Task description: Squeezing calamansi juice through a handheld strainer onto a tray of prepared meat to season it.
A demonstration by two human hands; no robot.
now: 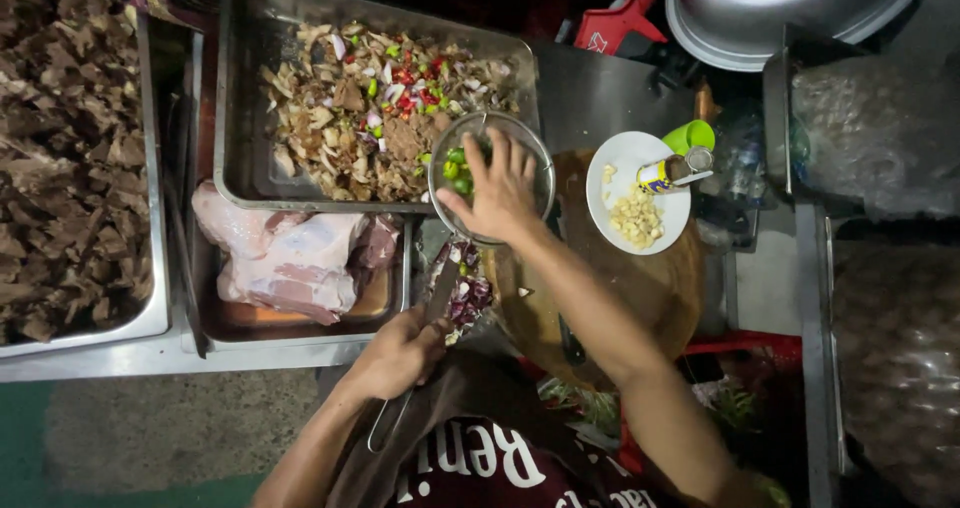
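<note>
My right hand (497,190) reaches with spread fingers into a round wire strainer (536,164) that holds green chilli pieces (455,168). The strainer hangs over the near corner of a large metal tray (250,78) filled with chopped meat, onion, red and green chilli. My left hand (397,353) is closed on a long metal handle (386,426) that runs up towards the strainer. Chopped red onion (468,294) lies just beyond that hand.
A round wooden board (660,288) carries a white plate (622,158) with chopped garlic, a small bottle (668,172) and a dark-handled knife (570,346). Raw pink meat (290,258) fills a tray in front. Dark chopped meat (60,148) sits left. A big metal basin (780,8) stands far right.
</note>
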